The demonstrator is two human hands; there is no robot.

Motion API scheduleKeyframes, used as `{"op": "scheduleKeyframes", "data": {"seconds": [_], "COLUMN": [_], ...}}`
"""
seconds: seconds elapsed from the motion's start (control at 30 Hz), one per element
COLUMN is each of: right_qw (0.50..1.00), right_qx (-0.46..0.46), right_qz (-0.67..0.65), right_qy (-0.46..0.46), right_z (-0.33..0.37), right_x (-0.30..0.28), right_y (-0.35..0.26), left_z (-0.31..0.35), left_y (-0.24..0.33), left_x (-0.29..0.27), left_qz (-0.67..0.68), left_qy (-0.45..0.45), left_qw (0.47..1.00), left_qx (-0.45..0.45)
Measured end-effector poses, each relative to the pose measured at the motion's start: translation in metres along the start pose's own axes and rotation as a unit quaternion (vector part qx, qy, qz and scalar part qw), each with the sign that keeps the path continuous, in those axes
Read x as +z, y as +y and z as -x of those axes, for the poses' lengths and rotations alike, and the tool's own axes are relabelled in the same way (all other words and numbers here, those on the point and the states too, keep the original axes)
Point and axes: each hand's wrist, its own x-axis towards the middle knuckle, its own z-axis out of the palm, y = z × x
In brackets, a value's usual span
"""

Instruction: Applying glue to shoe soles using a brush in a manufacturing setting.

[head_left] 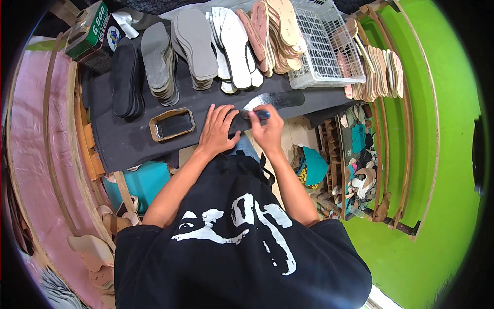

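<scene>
A black insole lies crosswise on the dark cloth near the table's front edge. Its left part shines as if wet. My right hand is closed on a brush with a dark blue handle, held low at the shiny part; the bristles are hard to make out. Fingers spread, my left hand rests flat at the insole's left end, apparently touching it. To the left of that hand sits a shallow cut-down container with a brownish, crusted rim and a dark inside.
Along the back stand stacks of black insoles, grey insoles, white insoles and tan insoles. A white plastic basket is at the back right, a green box at the back left. Shelves with scraps stand right.
</scene>
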Motion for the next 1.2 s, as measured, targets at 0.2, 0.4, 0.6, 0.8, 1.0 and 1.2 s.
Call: {"op": "scheduleKeyframes", "data": {"seconds": [0.2,0.4,0.6,0.8,1.0,1.2], "right_qw": [0.991,0.983,0.958,0.986,0.976,0.977], "right_qx": [-0.076,0.103,-0.043,-0.068,0.094,-0.103], "right_qz": [0.111,0.055,0.262,0.15,0.049,0.184], "right_qy": [0.005,0.144,0.111,0.025,0.19,0.041], "right_z": [0.004,-0.024,-0.042,-0.026,-0.06,-0.05], "right_x": [-0.015,-0.067,-0.08,-0.028,-0.052,-0.028], "right_y": [0.017,0.078,0.084,0.047,0.086,0.046], "left_z": [-0.002,0.0,0.003,0.003,0.0,0.002], "left_y": [0.002,0.002,-0.002,-0.003,0.0,0.0], "left_x": [0.001,0.001,0.006,0.007,0.002,0.002], "left_qz": [-0.02,-0.084,-0.09,-0.093,-0.101,-0.085], "left_qy": [-0.022,-0.053,-0.064,-0.054,-0.058,-0.054], "left_qw": [0.999,0.994,0.992,0.993,0.992,0.994], "left_qx": [0.014,0.048,0.055,0.058,0.04,0.038]}}
